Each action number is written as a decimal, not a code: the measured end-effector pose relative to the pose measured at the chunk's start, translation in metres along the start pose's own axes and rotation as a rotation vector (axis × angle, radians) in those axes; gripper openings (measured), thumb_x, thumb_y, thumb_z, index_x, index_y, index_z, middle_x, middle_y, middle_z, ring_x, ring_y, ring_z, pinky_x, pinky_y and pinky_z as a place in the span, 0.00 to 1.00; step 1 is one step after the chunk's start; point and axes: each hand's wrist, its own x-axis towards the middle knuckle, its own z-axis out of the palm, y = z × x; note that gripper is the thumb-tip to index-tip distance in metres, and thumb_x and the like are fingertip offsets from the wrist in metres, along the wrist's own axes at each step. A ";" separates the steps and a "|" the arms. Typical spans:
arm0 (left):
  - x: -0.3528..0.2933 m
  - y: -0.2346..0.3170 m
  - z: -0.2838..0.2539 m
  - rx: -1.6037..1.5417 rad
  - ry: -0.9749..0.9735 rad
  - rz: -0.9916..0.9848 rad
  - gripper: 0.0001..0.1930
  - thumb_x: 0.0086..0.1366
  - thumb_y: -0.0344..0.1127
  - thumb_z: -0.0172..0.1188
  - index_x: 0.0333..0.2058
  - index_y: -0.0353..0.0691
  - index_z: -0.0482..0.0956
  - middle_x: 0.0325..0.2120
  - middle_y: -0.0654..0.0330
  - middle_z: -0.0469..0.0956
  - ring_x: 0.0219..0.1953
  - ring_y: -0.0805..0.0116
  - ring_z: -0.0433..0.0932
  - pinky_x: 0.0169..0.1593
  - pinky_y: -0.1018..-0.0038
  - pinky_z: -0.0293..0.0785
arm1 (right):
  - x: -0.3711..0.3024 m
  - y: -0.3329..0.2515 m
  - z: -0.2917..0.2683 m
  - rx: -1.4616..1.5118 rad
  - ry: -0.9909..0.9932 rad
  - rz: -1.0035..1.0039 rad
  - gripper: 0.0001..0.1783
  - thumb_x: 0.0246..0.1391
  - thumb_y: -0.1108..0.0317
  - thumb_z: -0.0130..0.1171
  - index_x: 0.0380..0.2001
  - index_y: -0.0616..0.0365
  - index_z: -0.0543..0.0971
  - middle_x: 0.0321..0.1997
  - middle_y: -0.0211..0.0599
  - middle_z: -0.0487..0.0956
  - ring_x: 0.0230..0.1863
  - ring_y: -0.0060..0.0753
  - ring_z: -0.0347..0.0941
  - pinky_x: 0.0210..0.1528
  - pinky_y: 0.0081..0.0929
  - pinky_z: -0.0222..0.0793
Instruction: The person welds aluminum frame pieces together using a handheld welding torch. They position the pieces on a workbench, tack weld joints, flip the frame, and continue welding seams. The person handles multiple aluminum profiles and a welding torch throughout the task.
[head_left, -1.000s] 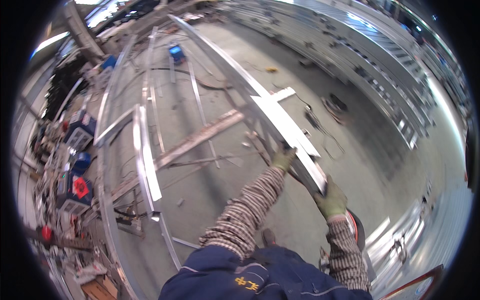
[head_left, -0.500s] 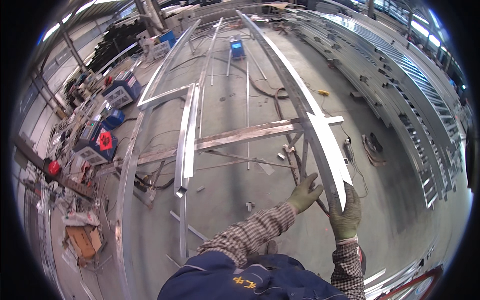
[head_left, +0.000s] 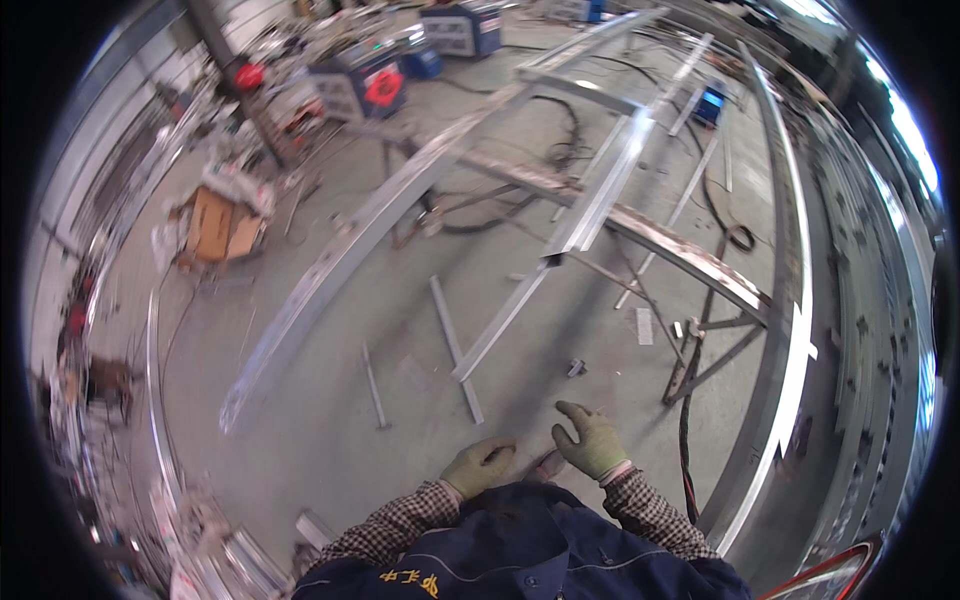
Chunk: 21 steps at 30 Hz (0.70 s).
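My left hand (head_left: 479, 466), in a yellow-green work glove, hovers in front of my body with its fingers loosely curved and nothing in them. To its right, my right hand (head_left: 594, 442), in the same kind of glove, has thumb and fingers apart and holds nothing. Neither hand touches metal. Nearest the right hand are a small metal offcut (head_left: 576, 368) on the floor and, farther right, a long steel tube (head_left: 770, 420) with a bright upper face. Ahead, a slim metal bar (head_left: 505, 325) slopes down from a silver profile (head_left: 610, 190) that lies over a rusty crossbeam (head_left: 690, 250).
A long square tube (head_left: 370, 230) runs along the left. Loose metal strips (head_left: 455, 345) and a dark cable (head_left: 686, 450) lie on the floor. Farther off are an opened cardboard box (head_left: 212, 225), blue-and-white machines (head_left: 460, 32) and stacked metal profiles (head_left: 865, 330) at the right.
My right hand has let go of the long steel tube on the right and come in front of my body. My left hand has drawn back too. The view has swung left.
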 end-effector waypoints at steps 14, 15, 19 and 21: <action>-0.301 -0.232 -0.195 -0.558 0.706 -0.342 0.21 0.79 0.41 0.63 0.62 0.34 0.83 0.48 0.56 0.88 0.47 0.69 0.86 0.53 0.73 0.81 | 0.031 -0.261 0.277 0.018 -0.633 -0.476 0.25 0.66 0.53 0.63 0.61 0.53 0.83 0.54 0.52 0.87 0.54 0.61 0.84 0.59 0.55 0.79; -0.309 -0.243 -0.213 -0.625 0.761 -0.291 0.21 0.80 0.40 0.63 0.62 0.33 0.82 0.50 0.56 0.88 0.47 0.68 0.86 0.51 0.72 0.81 | 0.032 -0.276 0.289 0.007 -0.646 -0.460 0.26 0.66 0.53 0.63 0.61 0.53 0.84 0.55 0.52 0.87 0.55 0.61 0.84 0.60 0.54 0.78; -0.340 -0.271 -0.267 -0.719 0.871 -0.366 0.18 0.80 0.39 0.62 0.60 0.32 0.82 0.46 0.59 0.86 0.45 0.70 0.84 0.48 0.74 0.80 | 0.054 -0.333 0.336 -0.123 -0.828 -0.456 0.27 0.66 0.53 0.61 0.63 0.53 0.83 0.54 0.52 0.87 0.58 0.59 0.83 0.63 0.52 0.77; -0.348 -0.285 -0.297 -0.708 0.869 -0.347 0.19 0.81 0.39 0.60 0.61 0.32 0.81 0.46 0.58 0.86 0.44 0.70 0.84 0.47 0.74 0.80 | 0.066 -0.357 0.354 -0.112 -0.828 -0.443 0.26 0.66 0.54 0.60 0.63 0.52 0.84 0.53 0.51 0.88 0.58 0.58 0.83 0.64 0.51 0.77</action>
